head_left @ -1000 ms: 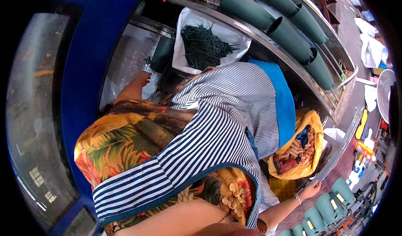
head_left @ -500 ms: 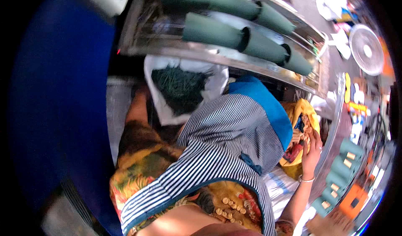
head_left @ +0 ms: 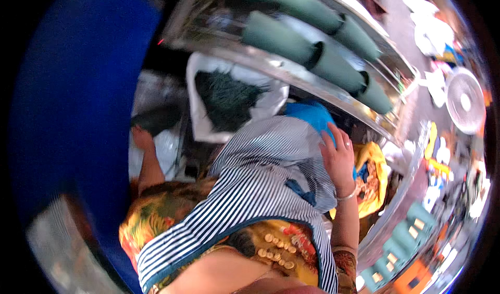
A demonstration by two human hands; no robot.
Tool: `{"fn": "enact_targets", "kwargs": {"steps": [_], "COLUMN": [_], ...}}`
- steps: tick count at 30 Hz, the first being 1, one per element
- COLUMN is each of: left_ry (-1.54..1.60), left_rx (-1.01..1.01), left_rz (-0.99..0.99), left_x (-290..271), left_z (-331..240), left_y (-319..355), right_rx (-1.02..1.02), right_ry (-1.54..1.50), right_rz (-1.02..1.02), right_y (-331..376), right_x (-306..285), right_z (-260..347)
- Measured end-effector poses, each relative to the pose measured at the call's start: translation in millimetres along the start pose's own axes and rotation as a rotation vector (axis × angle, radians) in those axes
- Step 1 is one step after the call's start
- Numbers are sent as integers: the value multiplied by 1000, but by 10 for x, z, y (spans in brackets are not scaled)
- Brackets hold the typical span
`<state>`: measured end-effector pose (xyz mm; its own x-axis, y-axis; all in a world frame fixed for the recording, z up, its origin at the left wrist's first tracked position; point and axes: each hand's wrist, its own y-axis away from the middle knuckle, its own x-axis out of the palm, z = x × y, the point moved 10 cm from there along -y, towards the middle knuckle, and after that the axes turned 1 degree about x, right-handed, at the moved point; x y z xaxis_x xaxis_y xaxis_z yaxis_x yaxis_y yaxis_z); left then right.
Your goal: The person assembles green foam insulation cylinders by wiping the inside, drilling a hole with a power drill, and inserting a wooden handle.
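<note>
At the left, beside the blue panel, my left hand (head_left: 141, 136) is closed on a dark green piece (head_left: 159, 118), which looks like a rolled or curved sheet. Blur hides its exact shape and most of my fingers. My right hand (head_left: 337, 156) lies over the blue hem of my striped apron (head_left: 265, 143), fingers stretched out and a little apart, with nothing seen in them. Just right of it hangs a yellow cloth bag (head_left: 382, 176) with tan and dark scraps inside. A white sack (head_left: 200, 130) of dark green shreds stands between my hands.
Ahead, a metal-framed rack (head_left: 229, 51) bears rows of green curved sheets (head_left: 333, 67). A blue panel (head_left: 78, 111) rises along the left. At the right are a white fan (head_left: 464, 101) and a bench with several green pieces (head_left: 416, 223) and an orange box (head_left: 414, 277).
My right hand has left the yellow bag and moved left onto the apron's hem. My left hand, hidden before, has come out at the left with the dark green piece. The view has shifted.
</note>
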<state>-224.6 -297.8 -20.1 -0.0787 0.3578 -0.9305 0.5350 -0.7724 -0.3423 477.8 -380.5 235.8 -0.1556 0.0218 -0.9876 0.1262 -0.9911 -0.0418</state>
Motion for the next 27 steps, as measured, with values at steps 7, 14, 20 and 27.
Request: {"fn": "enact_targets", "kwargs": {"steps": [7, 14, 20, 27], "left_ry": [1644, 1495, 1575, 1574], "left_rx": [-860, -722, -528, -617], "left_rz": [410, 1062, 1621, 1765], "left_x": [-259, -167, 408, 731], "left_z": [-644, -2576, -3631, -3828], "left_y": [-33, 598, 1409, 1710], "right_rx": [-375, -151, -105, -141], "right_ry": [-237, -314, -292, -254], "right_rz": [-170, -198, -102, -82], "right_y": [-691, -739, -722, -764], "right_x": [57, 65, 228, 160], "right_z": [1681, 1685, 1601, 1691]}}
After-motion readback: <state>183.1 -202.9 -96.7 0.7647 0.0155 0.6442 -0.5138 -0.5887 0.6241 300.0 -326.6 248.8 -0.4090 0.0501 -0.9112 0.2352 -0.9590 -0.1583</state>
